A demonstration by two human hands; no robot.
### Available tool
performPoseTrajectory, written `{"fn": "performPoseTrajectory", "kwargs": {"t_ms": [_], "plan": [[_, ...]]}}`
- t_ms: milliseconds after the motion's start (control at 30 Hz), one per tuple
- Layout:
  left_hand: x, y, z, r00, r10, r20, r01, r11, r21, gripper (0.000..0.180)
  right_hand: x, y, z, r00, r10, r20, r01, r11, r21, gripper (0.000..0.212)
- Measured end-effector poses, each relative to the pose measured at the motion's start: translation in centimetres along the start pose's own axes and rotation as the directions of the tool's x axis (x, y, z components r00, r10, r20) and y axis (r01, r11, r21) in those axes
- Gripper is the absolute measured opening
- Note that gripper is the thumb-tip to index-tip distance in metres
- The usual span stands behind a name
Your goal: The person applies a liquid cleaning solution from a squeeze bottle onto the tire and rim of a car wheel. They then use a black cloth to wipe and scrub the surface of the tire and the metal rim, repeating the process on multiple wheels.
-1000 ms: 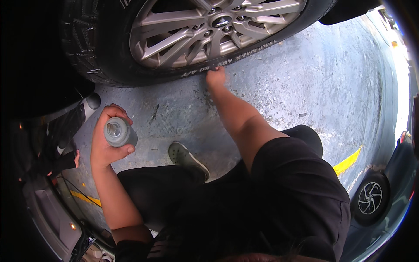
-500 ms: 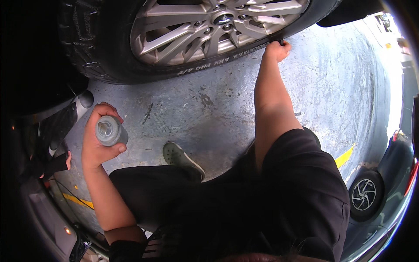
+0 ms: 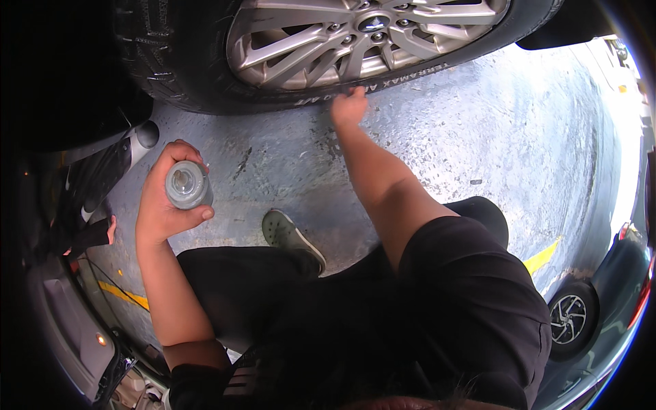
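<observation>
Tire [image 3: 205, 75], just beyond the right hand's fingers, which overlap its lower side. They look folded inward, but blur hides whether they touch it or hold anything; I cannot tell. Within the last second the right hand [image 3: 350, 107] has gone rightward along the tire and come back, covering part of the white lettering [image 3: 403, 81]; this suggests repeated passes over the rubber. Above those fingers is the silver wheel [image 3: 287, 49]. The tire's outer face is turned toward the wearer, its tread [image 3: 147, 41] showing far left of the fingers; its visible length sweeps left to right, rising at the right. Left of and nearer than these fingers, the left hand [image 3: 158, 205] stays curled firmly around a see-through bottle [image 3: 188, 188], round top toward the camera, long axis nearly along the line of sight. Floor [image 3: 273, 171] lies between the hands.
</observation>
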State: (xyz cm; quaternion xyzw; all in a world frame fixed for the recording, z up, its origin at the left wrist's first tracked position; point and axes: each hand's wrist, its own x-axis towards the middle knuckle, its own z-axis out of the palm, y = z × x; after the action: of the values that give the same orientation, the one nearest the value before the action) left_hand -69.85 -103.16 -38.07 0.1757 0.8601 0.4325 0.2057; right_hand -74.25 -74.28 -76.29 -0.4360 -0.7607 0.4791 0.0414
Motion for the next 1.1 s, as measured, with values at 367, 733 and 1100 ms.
{"fn": "performPoseTrajectory", "kwargs": {"t_ms": [367,733,1100], "plan": [[-0.2,0.5,0.6,0.999,0.041,-0.005,-0.041,0.999,-0.006,0.071,-2.3,0.7,3.4,0.999,-0.043,-0.015,0.046,0.954,0.296,0.023],[-2.7,-0.5,-0.6,0.999,-0.022,-0.029,0.023,0.999,0.026,0.075,-9.9,-6.3,5.8,0.961,0.180,0.212,-0.257,0.868,0.425,0.026],[-1.8,-0.2,-1.1,0.999,0.011,-0.051,-0.014,0.998,-0.058,0.067,-13.6,-7.3,6.8,0.945,-0.233,0.231,0.085,0.853,0.515,0.037]]}}
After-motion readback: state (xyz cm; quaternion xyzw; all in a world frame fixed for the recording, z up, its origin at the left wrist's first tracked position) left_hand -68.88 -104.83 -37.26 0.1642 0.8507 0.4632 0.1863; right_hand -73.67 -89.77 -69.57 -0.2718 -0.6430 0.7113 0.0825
